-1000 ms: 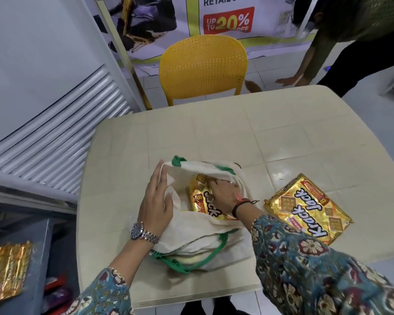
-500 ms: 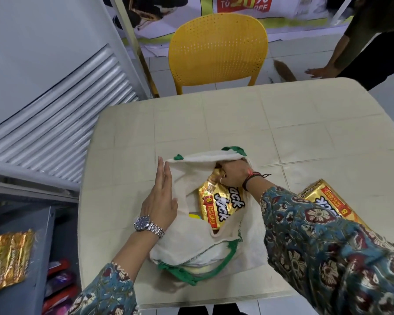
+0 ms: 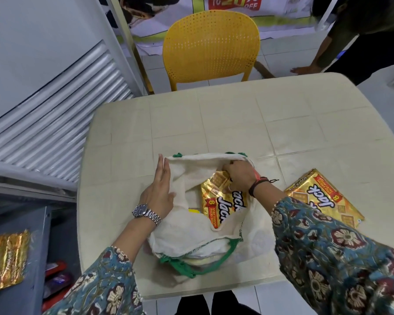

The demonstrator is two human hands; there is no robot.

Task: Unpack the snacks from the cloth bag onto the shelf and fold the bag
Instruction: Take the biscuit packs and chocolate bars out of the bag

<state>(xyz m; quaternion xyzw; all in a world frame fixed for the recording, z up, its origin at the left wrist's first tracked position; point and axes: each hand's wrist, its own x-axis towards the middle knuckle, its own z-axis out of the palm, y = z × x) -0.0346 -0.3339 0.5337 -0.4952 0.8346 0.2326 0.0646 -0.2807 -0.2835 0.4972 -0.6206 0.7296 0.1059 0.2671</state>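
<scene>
A cloth bag (image 3: 198, 226) lies open on the tabletop (image 3: 214, 123). The right hand (image 3: 238, 178) grips a gold snack pack (image 3: 218, 201) half inside it; the left hand (image 3: 159, 189), fingers straight, presses the bag's side. Another pack (image 3: 323, 198) lies near the right edge. Folding remains. The far tabletop offers room.

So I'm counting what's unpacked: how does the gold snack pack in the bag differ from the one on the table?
The gold pack in the cloth bag is still partly wrapped by the cloth bag; the gold pack on the table lies flat on the bare table. The right hand grips the bagged pack; nothing touches the other, though the right sleeve hides part of it. Both are gold with the same "Jack" lettering and an 8 badge.
</scene>
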